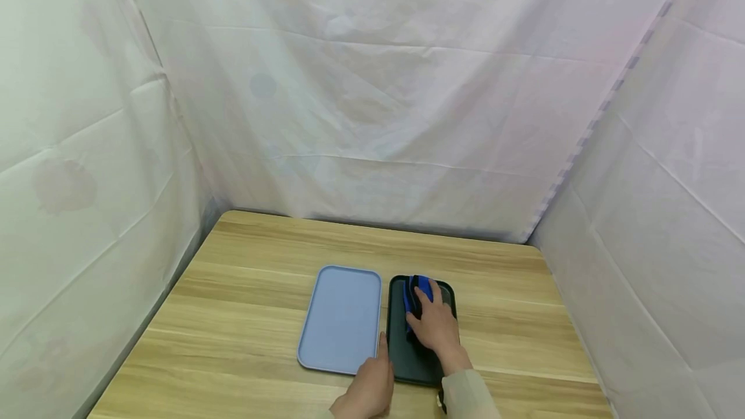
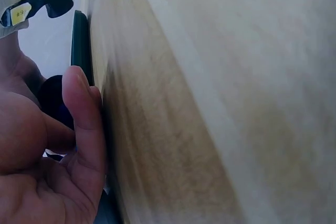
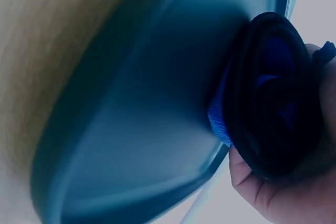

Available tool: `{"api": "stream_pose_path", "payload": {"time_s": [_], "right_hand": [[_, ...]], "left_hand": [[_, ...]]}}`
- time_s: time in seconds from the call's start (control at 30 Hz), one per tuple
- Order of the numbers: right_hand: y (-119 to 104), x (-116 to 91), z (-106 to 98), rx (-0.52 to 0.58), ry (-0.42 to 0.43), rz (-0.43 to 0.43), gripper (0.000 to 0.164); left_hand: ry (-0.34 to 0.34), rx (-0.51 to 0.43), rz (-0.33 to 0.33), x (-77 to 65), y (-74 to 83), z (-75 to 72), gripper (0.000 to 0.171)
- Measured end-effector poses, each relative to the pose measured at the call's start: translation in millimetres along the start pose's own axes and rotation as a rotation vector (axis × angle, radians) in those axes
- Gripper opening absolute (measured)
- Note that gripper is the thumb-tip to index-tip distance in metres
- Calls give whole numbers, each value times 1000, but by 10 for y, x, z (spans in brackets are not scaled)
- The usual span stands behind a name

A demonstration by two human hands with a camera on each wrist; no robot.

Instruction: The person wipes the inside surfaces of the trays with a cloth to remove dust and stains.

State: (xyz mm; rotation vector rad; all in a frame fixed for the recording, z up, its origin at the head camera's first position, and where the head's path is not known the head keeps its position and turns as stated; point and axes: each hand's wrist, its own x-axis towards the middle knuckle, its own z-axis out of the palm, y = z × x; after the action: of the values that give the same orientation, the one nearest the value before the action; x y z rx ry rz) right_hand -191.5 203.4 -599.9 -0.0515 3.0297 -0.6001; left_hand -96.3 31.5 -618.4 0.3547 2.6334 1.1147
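In the head view my right hand [image 1: 438, 325] grips a rolled blue cloth with black edging [image 1: 410, 296] over the dark green tray [image 1: 416, 367]. The right wrist view shows the end of the rolled cloth [image 3: 273, 98] as a thick black-rimmed spiral, with fingers [image 3: 247, 177] bent against its side. Its blue underside lies right at the tray floor. My left hand [image 1: 371, 385] rests low by the near ends of the two trays, index finger stretched forward along the gap between them. In the left wrist view the left hand [image 2: 58, 145] has nothing in its grasp.
A light blue tray [image 1: 343, 322] lies left of the green one, a narrow gap between them. Both are on a wood-grain table [image 1: 233, 315]. White fabric sheets [image 1: 372, 115] hang behind the table and along both sides.
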Motion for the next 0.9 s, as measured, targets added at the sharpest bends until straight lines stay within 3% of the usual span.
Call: {"api": "stream_pose_path", "payload": {"time_s": [0.13, 0.37, 0.5, 0.9], "right_hand": [[13, 29, -23, -31, -26, -6, 61], [36, 64, 17, -6, -92, 3, 68], [43, 78, 71, -18, -82, -17, 69], [51, 59, 133, 11, -59, -60, 68]], "left_hand": [[-13, 6, -12, 14, 15, 14, 68], [-61, -65, -86, 37, 52, -3, 78], [-74, -68, -111, 56, 64, -13, 82], [-91, -78, -101, 71, 55, -13, 85]]}}
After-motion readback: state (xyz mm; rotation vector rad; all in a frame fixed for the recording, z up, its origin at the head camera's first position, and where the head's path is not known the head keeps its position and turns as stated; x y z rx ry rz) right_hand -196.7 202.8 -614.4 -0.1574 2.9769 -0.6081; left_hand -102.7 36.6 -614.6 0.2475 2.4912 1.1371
